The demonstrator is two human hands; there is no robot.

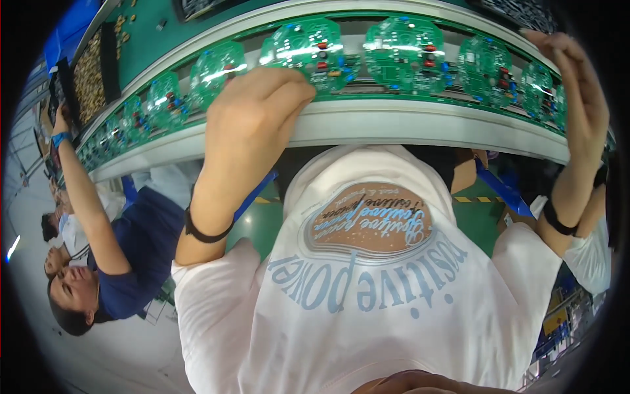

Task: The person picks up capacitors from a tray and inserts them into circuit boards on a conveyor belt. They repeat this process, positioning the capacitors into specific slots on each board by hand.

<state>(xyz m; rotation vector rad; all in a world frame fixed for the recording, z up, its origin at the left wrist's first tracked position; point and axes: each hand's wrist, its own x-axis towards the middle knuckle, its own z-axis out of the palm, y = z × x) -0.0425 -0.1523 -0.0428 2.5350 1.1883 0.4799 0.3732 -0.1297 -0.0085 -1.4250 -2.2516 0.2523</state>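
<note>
My left hand [256, 108] is bent over the near rim of the conveyor, its fingers curled down against a green circuit board [308, 46]. Its fingertips are hidden, so what they pinch, if anything, does not show. To its left sits another green circuit board [213, 69]. My right hand [581, 82] is raised at the far right above the line, beside a small green circuit board [538, 85]. Its fingers stretch toward a tray of dark small parts [518, 14], and I see nothing in them. Red, blue and black components stand on the boards.
The pale conveyor rail [420, 125] curves across in front of me. Beyond it lie a green work surface [147, 26] and a bin of tan small parts [92, 75]. At left, a co-worker in a dark blue shirt [147, 230] reaches to the line.
</note>
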